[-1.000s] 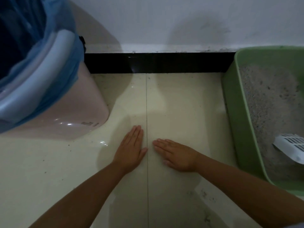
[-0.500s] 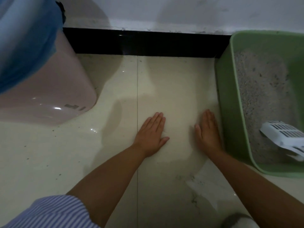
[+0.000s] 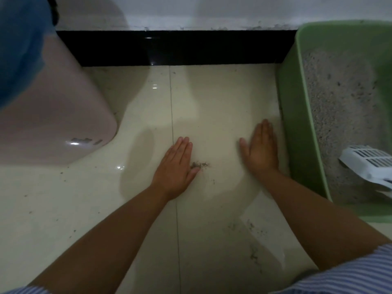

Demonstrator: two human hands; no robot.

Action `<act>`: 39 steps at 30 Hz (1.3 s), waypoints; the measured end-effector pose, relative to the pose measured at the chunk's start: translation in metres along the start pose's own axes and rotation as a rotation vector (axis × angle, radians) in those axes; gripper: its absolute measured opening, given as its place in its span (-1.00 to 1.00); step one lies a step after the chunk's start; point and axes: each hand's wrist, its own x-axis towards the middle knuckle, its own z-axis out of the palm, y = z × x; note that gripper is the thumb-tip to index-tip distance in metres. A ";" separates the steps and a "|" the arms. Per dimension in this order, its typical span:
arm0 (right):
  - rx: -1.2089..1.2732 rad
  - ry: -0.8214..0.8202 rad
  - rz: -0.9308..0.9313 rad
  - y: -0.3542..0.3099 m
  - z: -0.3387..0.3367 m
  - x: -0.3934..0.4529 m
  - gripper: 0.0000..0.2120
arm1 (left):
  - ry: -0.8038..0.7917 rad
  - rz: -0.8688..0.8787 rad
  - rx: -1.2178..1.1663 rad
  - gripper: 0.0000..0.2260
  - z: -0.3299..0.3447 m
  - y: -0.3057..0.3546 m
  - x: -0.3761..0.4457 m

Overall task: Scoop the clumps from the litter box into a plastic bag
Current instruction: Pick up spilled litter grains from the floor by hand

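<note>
The green plastic litter box [image 3: 297, 128] sits on the floor at the right, against the black skirting board [image 3: 169, 47], filled with pale grey granular litter [image 3: 335, 115]; a white slotted plastic scoop [image 3: 369, 164] lies in it near the front, untouched. I cannot pick out separate clumps from the darker specks in the litter. The blue plastic bag [image 3: 19, 45] lines a pink plastic bin [image 3: 53, 124] well apart on the left. Between the two, both hands rest flat on the cream tiled floor [image 3: 63, 209], and that spacing is what has changed: a second ago they lay fingertip to fingertip at the tile seam, and since then the right hand [image 3: 262, 151] has slid outward until it lies just beside the box's near wall, fingers straight and together, palm down, holding nothing. The left hand [image 3: 177, 168] is likewise flat, fingers straight and together, empty, now just right of the seam. A small dark smudge of dirt or scattered litter [image 3: 199, 165] shows on the tile at its thumb. I take this as the start of the job: nothing has been scooped, and the right hand is now placed to lift over the wall and reach the scoop, while the bag is far enough away that each load will need a carry across the floor, with some risk of spilling.
</note>
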 end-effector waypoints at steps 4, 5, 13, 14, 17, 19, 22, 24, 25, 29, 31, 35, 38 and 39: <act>-0.026 -0.072 -0.316 -0.016 0.011 -0.024 -0.08 | 0.042 -0.002 0.082 -0.33 -0.001 -0.020 -0.006; -0.052 -0.078 -0.402 -0.021 0.013 -0.031 -0.12 | 0.052 -0.001 0.091 -0.34 -0.002 -0.023 -0.008; 0.007 -0.218 -0.700 -0.054 0.019 -0.063 -0.26 | -0.005 0.032 0.099 -0.38 -0.001 -0.032 -0.018; 0.068 -0.205 -0.652 -0.051 0.016 -0.059 -0.24 | -0.008 0.031 0.097 -0.36 -0.001 -0.031 -0.019; 0.171 -0.176 -0.454 -0.034 0.002 -0.044 -0.20 | -0.029 0.055 0.117 -0.27 0.001 -0.021 -0.022; 0.159 -0.187 -0.364 -0.020 -0.007 -0.035 -0.29 | -0.073 0.070 0.129 -0.27 0.001 -0.011 -0.021; 0.116 -0.116 -0.237 -0.005 -0.014 -0.017 -0.31 | -0.123 0.018 0.090 -0.30 0.000 -0.004 -0.015; 0.128 -0.077 -0.108 -0.001 -0.017 0.000 -0.27 | -0.046 -0.076 0.053 -0.22 -0.007 -0.005 -0.012; 0.124 -0.082 -0.062 0.000 -0.019 0.009 -0.26 | 0.022 -0.115 0.030 -0.18 -0.008 -0.007 -0.009; 0.015 -0.151 -0.123 -0.011 -0.019 0.036 -0.34 | 0.069 -0.341 -0.082 -0.16 -0.016 -0.032 0.009; -0.023 -0.182 -0.182 -0.024 -0.017 0.043 -0.28 | 0.068 -0.401 -0.056 -0.23 -0.022 -0.045 0.022; -0.104 -0.260 -0.485 -0.051 -0.008 0.036 -0.06 | -0.001 -0.354 -0.055 -0.42 -0.028 -0.055 0.041; -0.126 -0.272 -0.711 -0.066 0.000 0.029 0.00 | 0.056 -0.213 -0.108 -0.32 -0.029 -0.053 0.048; -0.142 -0.299 -0.776 -0.070 0.001 0.026 -0.01 | 0.064 -0.154 -0.116 -0.27 -0.028 -0.053 0.049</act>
